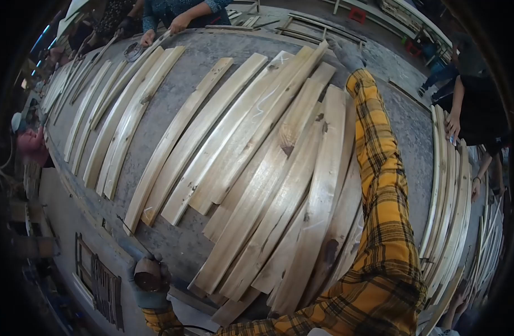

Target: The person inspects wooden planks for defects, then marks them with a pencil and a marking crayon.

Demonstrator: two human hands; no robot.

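My right arm, in a yellow plaid sleeve, reaches to the far side of the table. There my right hand [347,55], in a grey glove, is at the far end of a wooden board [271,126] and appears closed on it. At the near edge my left hand [151,280], also gloved, wraps round a tool with a round brown end [147,273] and a thin dark rod; its exact kind I cannot make out. Several pale boards [318,196] overlap beneath and beside my right arm, some with knots and chalk marks.
More boards [131,112] lie in rows to the left on the grey table [173,129]. A co-worker's hands [178,25] hold a strip at the far side. On the right, another person's hand [453,124] touches stacked boards [444,185]. A dark cable [184,327] runs near my left sleeve.
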